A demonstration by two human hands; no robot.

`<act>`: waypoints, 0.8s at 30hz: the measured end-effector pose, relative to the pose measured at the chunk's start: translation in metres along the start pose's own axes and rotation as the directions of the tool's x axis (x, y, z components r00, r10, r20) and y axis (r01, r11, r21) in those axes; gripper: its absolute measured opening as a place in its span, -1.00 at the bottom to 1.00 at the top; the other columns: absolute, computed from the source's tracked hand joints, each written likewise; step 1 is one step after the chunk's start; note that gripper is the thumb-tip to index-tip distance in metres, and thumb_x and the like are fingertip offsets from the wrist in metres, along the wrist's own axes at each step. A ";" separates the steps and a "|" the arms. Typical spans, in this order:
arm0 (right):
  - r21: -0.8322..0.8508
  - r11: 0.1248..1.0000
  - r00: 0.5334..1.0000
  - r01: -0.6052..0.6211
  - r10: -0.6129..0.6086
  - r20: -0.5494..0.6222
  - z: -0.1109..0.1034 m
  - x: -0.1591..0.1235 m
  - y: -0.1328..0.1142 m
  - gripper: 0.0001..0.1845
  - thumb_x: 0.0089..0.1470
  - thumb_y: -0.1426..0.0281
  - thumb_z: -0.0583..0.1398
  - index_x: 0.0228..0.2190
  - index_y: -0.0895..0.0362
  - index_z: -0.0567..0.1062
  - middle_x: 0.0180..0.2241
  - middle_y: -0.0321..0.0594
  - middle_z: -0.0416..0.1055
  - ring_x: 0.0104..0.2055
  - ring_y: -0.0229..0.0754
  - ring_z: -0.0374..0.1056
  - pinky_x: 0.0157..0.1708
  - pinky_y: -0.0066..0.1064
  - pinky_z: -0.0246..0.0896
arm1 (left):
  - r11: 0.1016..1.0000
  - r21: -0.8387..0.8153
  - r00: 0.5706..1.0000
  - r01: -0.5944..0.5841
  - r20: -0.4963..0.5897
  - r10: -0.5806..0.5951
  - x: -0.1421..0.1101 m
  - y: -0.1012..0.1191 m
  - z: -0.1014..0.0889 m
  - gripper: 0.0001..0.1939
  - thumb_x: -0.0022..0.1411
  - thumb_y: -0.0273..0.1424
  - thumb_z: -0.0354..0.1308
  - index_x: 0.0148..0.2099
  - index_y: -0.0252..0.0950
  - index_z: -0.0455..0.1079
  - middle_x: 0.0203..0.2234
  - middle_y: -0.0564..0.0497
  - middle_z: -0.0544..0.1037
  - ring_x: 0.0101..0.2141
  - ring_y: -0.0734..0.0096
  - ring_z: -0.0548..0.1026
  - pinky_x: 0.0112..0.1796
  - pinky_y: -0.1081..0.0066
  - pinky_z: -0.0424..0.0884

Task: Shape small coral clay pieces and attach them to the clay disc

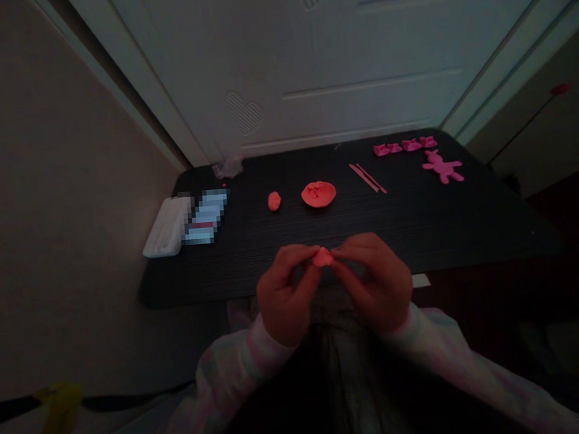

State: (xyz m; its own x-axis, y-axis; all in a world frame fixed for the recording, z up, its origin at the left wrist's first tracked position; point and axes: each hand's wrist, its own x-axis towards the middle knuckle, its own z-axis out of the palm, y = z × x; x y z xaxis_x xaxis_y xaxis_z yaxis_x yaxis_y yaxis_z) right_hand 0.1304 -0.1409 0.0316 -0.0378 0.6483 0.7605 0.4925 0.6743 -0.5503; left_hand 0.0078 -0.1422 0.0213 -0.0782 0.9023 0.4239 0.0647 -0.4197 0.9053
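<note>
Near the front edge of the dark table (446,231), a small clay-like piece (322,258) is pinched between thumb and fingertips of both the left hand (283,301) and the right hand (379,283). Its edge could be torn by uneven pulling, or its form flattened by too firm a squeeze.

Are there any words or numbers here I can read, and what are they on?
None can be read.
Flat rectangular thing with blue-and-white squares: too blurred to read.
White, rounded rectangular object: partly blurred, no writing readable.
White panelled door: striped heart shapes, no letters visible.
</note>
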 end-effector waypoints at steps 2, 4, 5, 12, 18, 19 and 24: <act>0.027 1.000 1.000 0.008 -0.008 0.005 -0.003 0.001 -0.004 -0.74 -0.10 0.56 0.17 -0.31 0.05 0.37 -0.46 -0.27 0.37 -0.41 -0.25 0.28 -0.45 -0.36 0.24 | 0.997 -0.070 1.000 -0.020 -0.010 0.019 -0.002 0.003 0.000 -0.81 0.01 -0.54 0.12 -0.27 -0.21 0.40 -0.43 0.06 0.48 -0.39 0.50 0.42 -0.36 0.46 0.37; 0.037 0.999 1.000 0.020 -0.020 0.014 -0.006 0.002 -0.007 -0.74 -0.11 0.57 0.18 -0.32 0.05 0.37 -0.46 -0.27 0.37 -0.40 -0.25 0.28 -0.44 -0.36 0.24 | 0.993 -0.112 0.999 -0.042 -0.004 0.042 -0.003 0.005 0.001 -0.79 0.01 -0.56 0.12 -0.27 -0.20 0.39 -0.43 0.07 0.48 -0.39 0.50 0.42 -0.37 0.46 0.37; 0.038 0.999 1.000 0.021 -0.022 0.017 -0.007 0.002 -0.008 -0.73 -0.11 0.57 0.18 -0.32 0.04 0.37 -0.46 -0.28 0.37 -0.40 -0.25 0.28 -0.44 -0.36 0.23 | 0.991 -0.120 0.999 -0.050 0.001 0.050 -0.003 0.005 0.000 -0.78 0.00 -0.56 0.12 -0.27 -0.20 0.39 -0.44 0.06 0.48 -0.39 0.50 0.42 -0.37 0.46 0.37; 0.047 0.999 0.999 -0.014 0.012 0.044 -0.008 0.002 -0.011 -0.73 -0.11 0.56 0.17 -0.30 0.05 0.39 -0.45 -0.27 0.38 -0.41 -0.24 0.29 -0.44 -0.36 0.22 | 0.989 -0.039 0.988 -0.146 0.041 0.147 -0.001 0.005 -0.002 -0.78 0.02 -0.58 0.10 -0.25 -0.23 0.38 -0.44 0.04 0.47 -0.37 0.48 0.41 -0.34 0.42 0.37; 0.020 0.999 0.998 -0.033 0.032 0.047 -0.008 0.002 -0.012 -0.74 -0.10 0.57 0.16 -0.31 0.05 0.40 -0.46 -0.28 0.38 -0.40 -0.24 0.29 -0.42 -0.35 0.23 | 0.847 0.289 0.887 -0.447 0.018 0.462 0.002 0.002 -0.009 -0.59 -0.06 -0.64 0.15 -0.13 -0.20 0.30 -0.32 0.04 0.45 -0.32 0.45 0.40 -0.33 0.37 0.38; 0.013 0.999 0.998 -0.034 0.034 0.048 -0.008 0.002 -0.012 -0.74 -0.09 0.56 0.16 -0.31 0.05 0.40 -0.47 -0.28 0.38 -0.41 -0.24 0.29 -0.42 -0.35 0.23 | 0.794 0.339 0.853 -0.505 0.052 0.520 0.003 0.003 -0.010 -0.58 -0.08 -0.64 0.16 -0.14 -0.20 0.31 -0.32 0.04 0.45 -0.31 0.44 0.40 -0.32 0.37 0.39; 0.025 0.999 0.997 -0.038 0.037 0.072 -0.008 0.002 -0.011 -0.72 -0.10 0.54 0.17 -0.28 0.04 0.39 -0.43 -0.27 0.40 -0.38 -0.22 0.31 -0.40 -0.33 0.24 | 0.774 0.366 0.851 -0.517 0.118 0.512 0.004 0.006 -0.012 -0.67 -0.04 -0.64 0.13 -0.20 -0.22 0.33 -0.36 0.06 0.48 -0.31 0.44 0.42 -0.31 0.36 0.40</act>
State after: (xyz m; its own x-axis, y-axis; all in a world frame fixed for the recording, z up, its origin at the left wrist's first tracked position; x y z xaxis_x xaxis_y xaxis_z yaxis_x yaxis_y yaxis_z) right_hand 0.1322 -0.1500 0.0419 -0.0826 0.6964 0.7129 0.4714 0.6576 -0.5877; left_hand -0.0038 -0.1423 0.0290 0.0837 0.5642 0.8214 0.4547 -0.7551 0.4723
